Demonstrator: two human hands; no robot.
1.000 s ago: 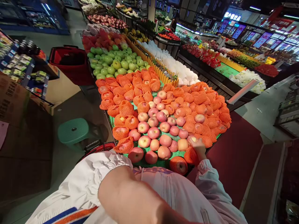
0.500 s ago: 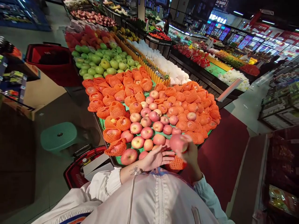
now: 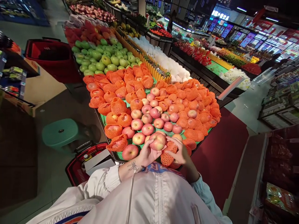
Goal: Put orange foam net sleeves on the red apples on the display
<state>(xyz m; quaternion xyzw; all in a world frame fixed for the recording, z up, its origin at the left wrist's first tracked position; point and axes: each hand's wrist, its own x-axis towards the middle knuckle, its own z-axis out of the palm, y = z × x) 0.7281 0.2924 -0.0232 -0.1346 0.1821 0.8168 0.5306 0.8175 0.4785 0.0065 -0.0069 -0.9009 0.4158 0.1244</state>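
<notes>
A red and yellow apple (image 3: 157, 141) rests in my left hand (image 3: 148, 154), which cups it from below with the fingers curled around it. Just to the right, the fingers of my right hand (image 3: 179, 151) close around an orange foam net (image 3: 168, 155). Whether the net has fruit inside is hidden. In front of both hands lie several bare apples (image 3: 147, 129) on a green mesh mat (image 3: 119, 154). Many net-wrapped apples (image 3: 116, 105) are heaped to the left and more wrapped apples (image 3: 193, 99) to the right.
Green fruit (image 3: 105, 57) lies behind the apples. A red shopping basket (image 3: 77, 168) stands at my left, near a green stool (image 3: 60, 132). Farther off is a large red bin (image 3: 49, 60). A white tube (image 3: 231, 87) sticks out at the display's right side.
The apple has passed from my right hand into my left, moving left. My left hand has curled around it. My right hand has come down onto the orange foam net.
</notes>
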